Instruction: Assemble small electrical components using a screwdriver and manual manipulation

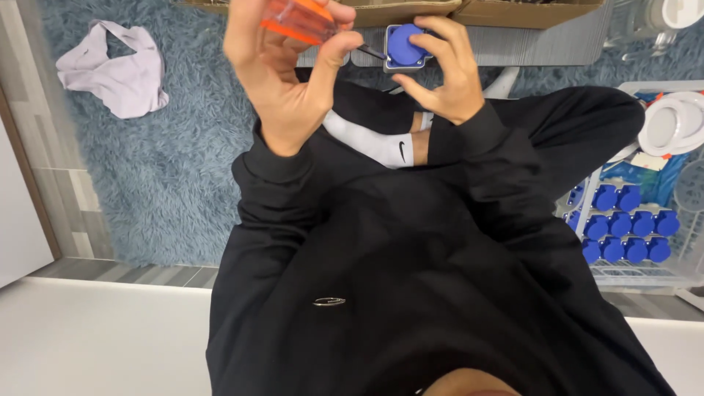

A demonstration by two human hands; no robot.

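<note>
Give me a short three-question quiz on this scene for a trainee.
1. True or false: the left hand holds an orange-handled screwdriver.
2. What does the right hand hold? A) white cloth B) blue socket C) cardboard box
3. Fill in: the spare sockets in the rack lie on the person's ____ side.
Key: 1 true; 2 B; 3 right.

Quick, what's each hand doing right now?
Left hand: closed, gripping the orange screwdriver.
Right hand: closed, holding the blue socket by its fingertips.
</note>
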